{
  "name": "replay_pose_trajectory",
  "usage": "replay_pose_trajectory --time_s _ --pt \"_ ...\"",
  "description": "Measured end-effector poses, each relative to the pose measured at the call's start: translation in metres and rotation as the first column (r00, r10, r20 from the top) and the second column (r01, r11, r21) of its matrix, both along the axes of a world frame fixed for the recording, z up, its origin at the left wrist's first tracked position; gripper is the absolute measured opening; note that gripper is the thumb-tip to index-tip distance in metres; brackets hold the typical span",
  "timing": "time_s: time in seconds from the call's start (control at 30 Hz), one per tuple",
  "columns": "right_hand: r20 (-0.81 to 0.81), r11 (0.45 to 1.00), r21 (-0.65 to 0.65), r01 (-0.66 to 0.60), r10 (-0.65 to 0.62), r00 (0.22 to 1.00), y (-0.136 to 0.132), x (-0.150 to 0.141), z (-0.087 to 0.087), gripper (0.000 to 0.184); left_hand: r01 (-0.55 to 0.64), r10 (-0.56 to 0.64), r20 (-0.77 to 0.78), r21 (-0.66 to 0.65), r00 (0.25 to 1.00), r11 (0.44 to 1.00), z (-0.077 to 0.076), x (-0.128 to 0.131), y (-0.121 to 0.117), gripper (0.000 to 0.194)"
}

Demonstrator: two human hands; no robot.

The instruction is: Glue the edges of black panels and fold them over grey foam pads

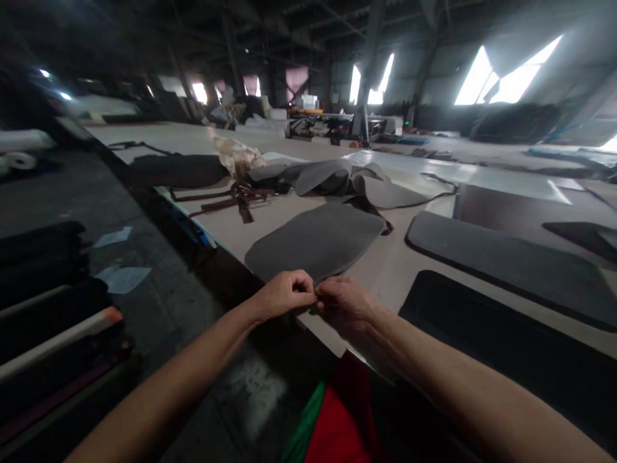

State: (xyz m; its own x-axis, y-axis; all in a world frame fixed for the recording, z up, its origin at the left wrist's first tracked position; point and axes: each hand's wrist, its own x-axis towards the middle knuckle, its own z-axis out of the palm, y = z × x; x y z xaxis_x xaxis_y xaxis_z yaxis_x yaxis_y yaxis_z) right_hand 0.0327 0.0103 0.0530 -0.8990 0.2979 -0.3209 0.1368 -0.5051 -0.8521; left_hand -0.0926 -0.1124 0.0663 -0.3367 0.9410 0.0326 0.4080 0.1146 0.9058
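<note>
A flat grey fabric panel (318,241) with rounded corners lies on the pale table (385,267) in front of me. At its near edge my left hand (289,292) is closed, thumb and forefinger pinched together. My right hand (344,297) meets it fingertip to fingertip, also in a pinch. The panel's edge runs in between the fingers of both hands; the exact bit gripped is hidden by them. Right of the panel lie a dark grey padded panel (501,260) and a black panel (482,341), apart from my hands.
Behind the panel are heaped grey fabric pieces (337,180), dark brown strips (241,199) and a crumpled beige bag (238,157). Dark fabric rolls (43,308) stand stacked at left. Papers (123,280) lie on the floor beside the table's edge.
</note>
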Motion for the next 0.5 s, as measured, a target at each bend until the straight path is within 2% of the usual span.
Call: replay_pose_trajectory --time_s 0.27,0.5 --pt "-0.053 0.997 -0.056 0.044 -0.047 0.998 -0.001 0.0 -0.01 0.012 -0.11 0.111 0.042 -0.022 0.993 0.994 -0.004 0.003 -0.002 0.02" --pt "-0.066 0.999 0.0 0.048 -0.048 0.997 -0.004 0.001 -0.013 0.015 -0.145 0.146 0.086 -0.01 0.986 0.989 0.002 0.008 0.003 0.038"
